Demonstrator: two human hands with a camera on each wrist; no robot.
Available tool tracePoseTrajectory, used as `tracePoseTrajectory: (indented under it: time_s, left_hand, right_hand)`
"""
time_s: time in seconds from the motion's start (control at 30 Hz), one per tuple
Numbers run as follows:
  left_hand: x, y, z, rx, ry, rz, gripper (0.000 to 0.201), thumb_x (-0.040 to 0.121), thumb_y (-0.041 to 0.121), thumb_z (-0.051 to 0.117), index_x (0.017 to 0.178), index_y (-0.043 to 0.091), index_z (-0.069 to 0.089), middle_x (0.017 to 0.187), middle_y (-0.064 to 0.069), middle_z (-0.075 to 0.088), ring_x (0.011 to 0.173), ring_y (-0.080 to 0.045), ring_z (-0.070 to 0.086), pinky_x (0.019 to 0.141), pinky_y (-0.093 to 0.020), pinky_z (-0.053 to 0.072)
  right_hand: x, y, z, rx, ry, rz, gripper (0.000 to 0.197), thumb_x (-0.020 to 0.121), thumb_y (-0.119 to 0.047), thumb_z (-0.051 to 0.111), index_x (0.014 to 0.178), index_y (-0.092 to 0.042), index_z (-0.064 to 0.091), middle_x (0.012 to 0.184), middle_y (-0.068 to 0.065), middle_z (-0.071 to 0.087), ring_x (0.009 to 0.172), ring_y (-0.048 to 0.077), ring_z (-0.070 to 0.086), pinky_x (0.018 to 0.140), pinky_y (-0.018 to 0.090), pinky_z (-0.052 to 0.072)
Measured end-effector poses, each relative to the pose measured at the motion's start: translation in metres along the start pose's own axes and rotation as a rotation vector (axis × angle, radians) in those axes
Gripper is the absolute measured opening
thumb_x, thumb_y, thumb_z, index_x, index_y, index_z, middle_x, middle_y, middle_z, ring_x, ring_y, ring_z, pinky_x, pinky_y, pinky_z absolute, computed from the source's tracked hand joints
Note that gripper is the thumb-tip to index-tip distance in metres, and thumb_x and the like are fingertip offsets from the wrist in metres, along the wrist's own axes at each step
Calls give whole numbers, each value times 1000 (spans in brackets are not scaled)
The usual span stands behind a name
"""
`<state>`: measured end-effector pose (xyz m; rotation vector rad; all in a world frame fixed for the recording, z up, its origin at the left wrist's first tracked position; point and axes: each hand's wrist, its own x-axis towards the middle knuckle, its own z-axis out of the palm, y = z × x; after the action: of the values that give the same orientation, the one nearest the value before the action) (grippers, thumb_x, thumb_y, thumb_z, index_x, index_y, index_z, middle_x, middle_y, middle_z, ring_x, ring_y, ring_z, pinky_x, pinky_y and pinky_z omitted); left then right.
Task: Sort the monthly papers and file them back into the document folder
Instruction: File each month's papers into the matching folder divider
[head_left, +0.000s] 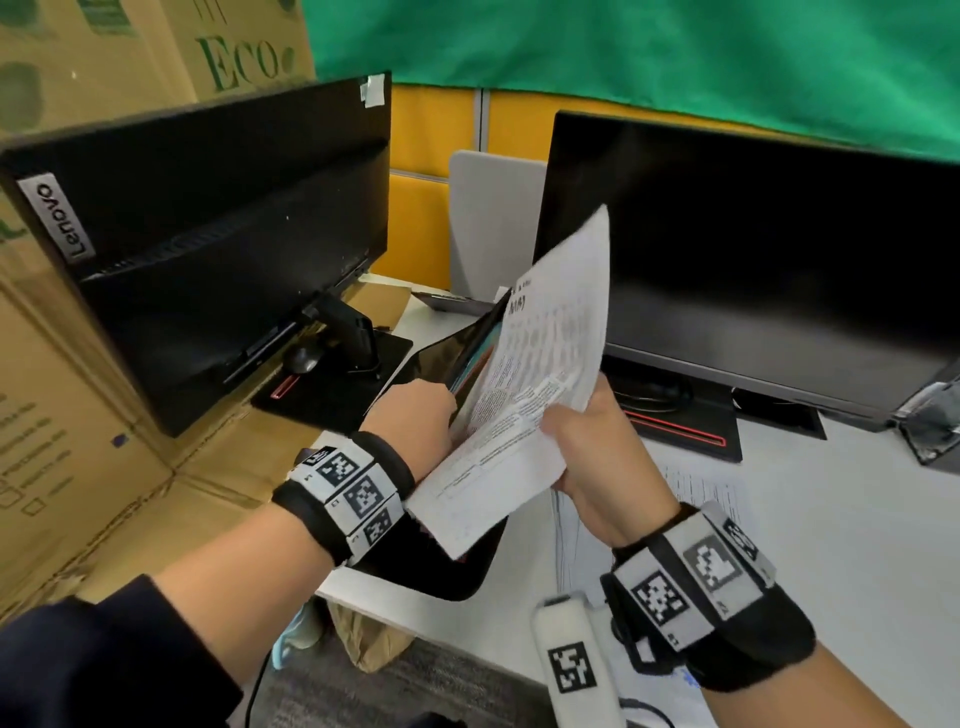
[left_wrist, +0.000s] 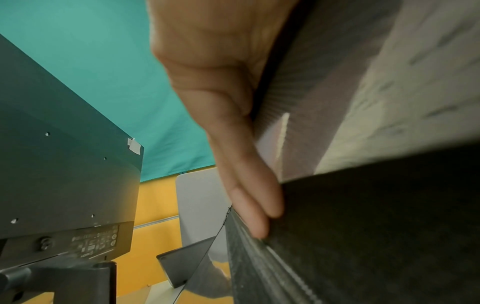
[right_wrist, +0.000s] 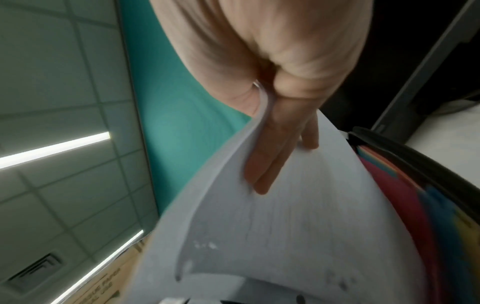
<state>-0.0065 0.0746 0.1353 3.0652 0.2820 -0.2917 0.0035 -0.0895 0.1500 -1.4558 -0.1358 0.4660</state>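
A black document folder (head_left: 441, 358) stands tilted on the white desk, open at the top, with coloured dividers (right_wrist: 405, 205) showing inside. My left hand (head_left: 441, 410) pinches its near cover; in the left wrist view the fingers (left_wrist: 254, 205) lie straight along the black cover (left_wrist: 363, 226). My right hand (head_left: 571, 431) holds a printed white paper (head_left: 540, 374) by its lower edge, slanted against the folder's mouth. In the right wrist view the sheet (right_wrist: 298, 236) curves between thumb and fingers (right_wrist: 267, 164). Whether it is one sheet or more I cannot tell.
More printed sheets (head_left: 701, 499) lie on the desk under my right wrist. A monitor (head_left: 753, 260) stands right behind the folder, another monitor's back (head_left: 208, 218) to the left, with a mouse (head_left: 301, 358) at its stand. Cardboard boxes (head_left: 78, 415) fill the left side.
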Motion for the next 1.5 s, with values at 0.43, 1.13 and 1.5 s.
tracePoseTrajectory:
  time_s: [0.43, 1.13, 1.5]
  left_hand:
    - [-7, -10, -4, 1, 40, 77, 44, 88, 7, 45, 129, 22, 57, 122, -5, 62, 103, -22, 61, 88, -30, 52]
    - [-9, -12, -5, 37, 41, 74, 42, 88, 10, 47, 127, 22, 58, 117, -4, 64, 101, -23, 63, 87, -33, 54]
    - [-4, -11, -3, 125, 37, 71, 35, 86, 8, 44, 115, 15, 62, 102, -5, 66, 84, -24, 62, 73, -31, 54]
  right_hand:
    - [8, -7, -19, 118, -76, 140, 52, 87, 10, 42, 131, -17, 46, 116, 9, 65, 100, 27, 65, 70, 35, 59]
    - [2, 12, -20, -38, 27, 272, 33, 89, 10, 41, 112, -6, 58, 108, 16, 66, 98, 34, 64, 80, 43, 55]
    - [2, -8, -30, -96, -19, 367, 34, 90, 10, 36, 109, -6, 58, 102, 14, 68, 86, 28, 67, 69, 39, 58]
